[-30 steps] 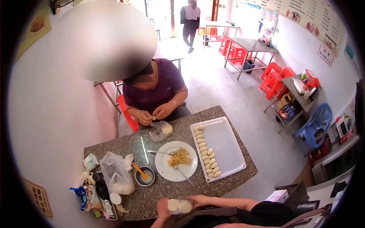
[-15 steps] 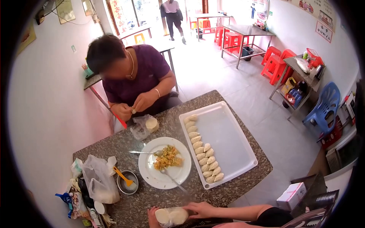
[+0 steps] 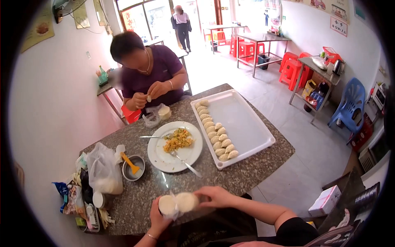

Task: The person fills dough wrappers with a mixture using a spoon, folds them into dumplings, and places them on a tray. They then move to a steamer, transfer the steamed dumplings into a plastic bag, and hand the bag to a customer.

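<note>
My left hand [image 3: 159, 220] is wrapped round a stack of round dumpling wrappers [image 3: 167, 205] in a clear plastic bag, at the table's near edge. Beside the stack, a pale round dumpling wrapper [image 3: 187, 202] is pinched at its right edge by my right hand [image 3: 214, 196]; it is slightly blurred. Beyond my hands lies a white plate [image 3: 158, 158] with chopped orange-green filling [image 3: 179, 140] and two spoons. To its right, a white tray [image 3: 251, 131] holds rows of pleated dumplings [image 3: 214, 138] along its left side.
Across the table a person [image 3: 154, 70] in purple pinches a small dumpling, near another wrapper stack [image 3: 164, 112]. At left are a metal bowl [image 3: 133, 175] with an orange-handled brush, a plastic bag [image 3: 101, 168] and a lidded jar [image 3: 99, 200]. Stools and tables stand behind.
Both my hands have risen and moved forward over the table edge with the wrappers. The right-hand wrapper now sits higher beside the stack. The view has tilted slightly; someone at the doorway has shifted.
</note>
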Action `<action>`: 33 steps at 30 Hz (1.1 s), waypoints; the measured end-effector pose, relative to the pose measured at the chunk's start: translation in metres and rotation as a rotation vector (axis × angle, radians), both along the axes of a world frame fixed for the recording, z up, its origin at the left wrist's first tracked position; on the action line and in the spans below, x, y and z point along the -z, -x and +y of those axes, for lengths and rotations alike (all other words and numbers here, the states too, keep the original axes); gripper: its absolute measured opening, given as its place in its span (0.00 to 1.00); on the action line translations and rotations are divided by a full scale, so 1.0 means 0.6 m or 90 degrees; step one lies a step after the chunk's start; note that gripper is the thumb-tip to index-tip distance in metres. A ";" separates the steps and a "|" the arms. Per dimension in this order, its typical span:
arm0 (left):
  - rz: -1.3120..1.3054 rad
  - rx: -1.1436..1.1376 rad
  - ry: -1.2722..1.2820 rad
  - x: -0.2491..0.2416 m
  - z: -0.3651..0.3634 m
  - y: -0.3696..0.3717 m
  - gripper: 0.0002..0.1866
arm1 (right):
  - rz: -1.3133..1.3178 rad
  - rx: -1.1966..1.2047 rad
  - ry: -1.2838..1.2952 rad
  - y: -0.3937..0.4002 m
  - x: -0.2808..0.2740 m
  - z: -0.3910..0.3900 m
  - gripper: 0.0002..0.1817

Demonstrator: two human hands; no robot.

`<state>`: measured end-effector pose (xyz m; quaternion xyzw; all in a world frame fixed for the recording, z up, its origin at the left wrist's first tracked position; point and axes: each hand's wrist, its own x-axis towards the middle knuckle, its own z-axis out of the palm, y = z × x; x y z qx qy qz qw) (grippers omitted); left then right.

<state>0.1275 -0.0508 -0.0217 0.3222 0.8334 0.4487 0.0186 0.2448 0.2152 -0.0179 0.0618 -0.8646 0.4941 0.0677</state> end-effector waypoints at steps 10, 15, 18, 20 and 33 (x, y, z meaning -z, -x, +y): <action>-0.025 0.163 -0.100 0.002 -0.049 -0.033 0.54 | 0.075 0.116 0.026 -0.038 0.004 -0.039 0.26; -0.106 0.169 -0.202 0.018 -0.042 -0.034 0.42 | 0.090 0.137 0.048 -0.043 0.004 -0.040 0.24; -0.150 0.195 -0.297 0.042 -0.045 -0.013 0.28 | 0.081 0.159 0.075 -0.039 0.009 -0.037 0.22; -0.200 0.154 -0.318 0.050 -0.042 -0.005 0.25 | 0.075 0.168 0.088 -0.041 0.011 -0.035 0.21; -0.141 0.109 -0.296 0.042 -0.032 -0.027 0.21 | 0.078 0.183 0.206 -0.048 0.013 -0.033 0.17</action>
